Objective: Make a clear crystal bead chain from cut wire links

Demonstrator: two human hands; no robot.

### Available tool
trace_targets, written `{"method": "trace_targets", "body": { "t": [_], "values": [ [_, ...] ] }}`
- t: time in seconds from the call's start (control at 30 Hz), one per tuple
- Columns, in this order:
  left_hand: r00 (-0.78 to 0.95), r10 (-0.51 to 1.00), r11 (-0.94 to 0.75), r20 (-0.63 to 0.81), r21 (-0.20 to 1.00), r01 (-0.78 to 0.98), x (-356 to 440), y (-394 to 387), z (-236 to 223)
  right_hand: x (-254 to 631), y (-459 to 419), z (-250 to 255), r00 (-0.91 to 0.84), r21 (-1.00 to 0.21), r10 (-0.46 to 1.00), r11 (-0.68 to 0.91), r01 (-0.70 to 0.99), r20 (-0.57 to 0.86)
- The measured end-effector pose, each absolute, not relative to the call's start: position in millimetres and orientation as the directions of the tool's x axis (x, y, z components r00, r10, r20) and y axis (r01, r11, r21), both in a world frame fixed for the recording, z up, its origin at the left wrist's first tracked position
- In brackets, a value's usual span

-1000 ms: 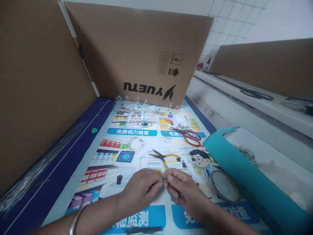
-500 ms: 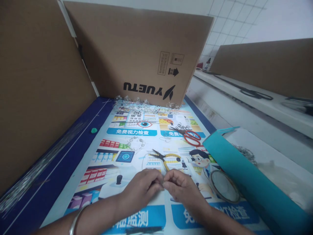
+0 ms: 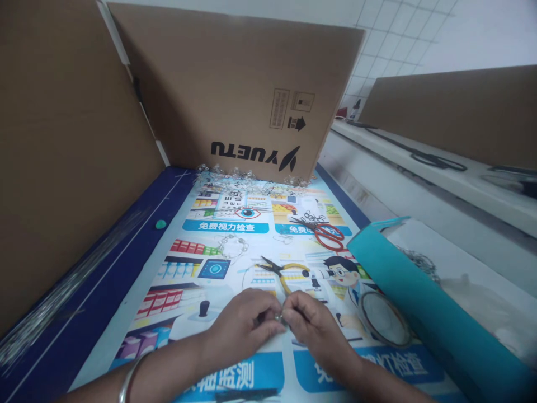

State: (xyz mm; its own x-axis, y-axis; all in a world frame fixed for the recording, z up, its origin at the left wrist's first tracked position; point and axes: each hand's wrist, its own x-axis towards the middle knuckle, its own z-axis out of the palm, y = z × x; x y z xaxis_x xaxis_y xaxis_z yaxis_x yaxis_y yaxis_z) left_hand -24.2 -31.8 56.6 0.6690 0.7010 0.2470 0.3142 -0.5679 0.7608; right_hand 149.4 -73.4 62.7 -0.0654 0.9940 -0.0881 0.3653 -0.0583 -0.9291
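Observation:
My left hand (image 3: pixel 255 319), with a bangle on its wrist, is closed in a pinch at the front middle of the printed sheet. A small clear bead (image 3: pixel 278 317) shows at its fingertips. My right hand (image 3: pixel 308 320) meets it there, thumb and finger pressed together; what lies between them is too small to make out. Just beyond the hands lie open pliers (image 3: pixel 280 270) with yellow handles. A thin wire seems to curve left of the pliers. Farther off are a beaded ring (image 3: pixel 233 246) and red-handled scissors (image 3: pixel 327 235) beside small dark rings.
At right stands a teal box (image 3: pixel 419 296) with wire and plastic in it, and a wire coil (image 3: pixel 385 320) beside it. Cardboard walls (image 3: pixel 235 84) rise behind and left. Clear beaded pieces (image 3: pixel 235 179) line the back; wires (image 3: pixel 62 296) lie left.
My fingers have shifted slightly, and the clear bead between the hands now shows more plainly. The pliers, scissors and other things lie where they were.

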Motion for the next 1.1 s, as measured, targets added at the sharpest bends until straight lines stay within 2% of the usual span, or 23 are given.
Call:
{"method": "trace_targets", "body": {
  "t": [0.17,0.37,0.43,0.53,0.6,0.67,0.73,0.8,1.1],
  "values": [
    [0.663,0.681,-0.645,0.312,0.685,0.339,-25.4,-29.4,58.1,151.3,-73.7,61.0,-0.077,-0.949,0.987,-0.112,0.296,-0.140],
    [0.756,0.590,-0.678,0.282,0.682,0.274,-24.7,-27.1,56.5,148.8,-74.5,62.5,-0.083,-0.949,0.988,-0.103,0.297,-0.133],
    [0.760,0.586,-0.681,0.281,0.679,0.274,-24.1,-27.3,55.6,148.4,-73.9,61.0,-0.088,-0.961,0.983,-0.139,0.239,-0.164],
    [0.715,0.636,-0.660,0.290,0.685,0.309,-23.3,-27.9,55.5,148.8,-72.1,59.3,-0.171,-0.945,0.936,-0.321,-0.061,-0.307],
    [0.667,0.680,-0.634,0.304,0.700,0.329,-23.1,-28.2,56.2,149.2,-71.7,61.0,-0.204,-0.838,0.895,-0.444,-0.317,-0.397],
    [0.622,0.717,-0.611,0.313,0.711,0.347,-23.1,-28.2,56.8,149.2,-73.1,65.2,-0.157,-0.717,0.864,-0.488,-0.498,-0.479],
    [0.597,0.740,-0.594,0.310,0.716,0.366,-23.3,-27.8,56.7,149.0,-75.6,70.4,-0.094,-0.659,0.838,-0.486,-0.574,-0.537],
    [0.591,0.746,-0.590,0.307,0.716,0.373,-23.5,-27.2,55.8,149.4,-77.9,75.0,-0.099,-0.643,0.827,-0.499,-0.581,-0.553],
    [0.591,0.736,-0.600,0.330,0.723,0.342,-23.6,-27.1,52.4,152.6,-75.4,78.7,-0.185,-0.706,0.869,-0.483,-0.518,-0.458]
  ]
}}
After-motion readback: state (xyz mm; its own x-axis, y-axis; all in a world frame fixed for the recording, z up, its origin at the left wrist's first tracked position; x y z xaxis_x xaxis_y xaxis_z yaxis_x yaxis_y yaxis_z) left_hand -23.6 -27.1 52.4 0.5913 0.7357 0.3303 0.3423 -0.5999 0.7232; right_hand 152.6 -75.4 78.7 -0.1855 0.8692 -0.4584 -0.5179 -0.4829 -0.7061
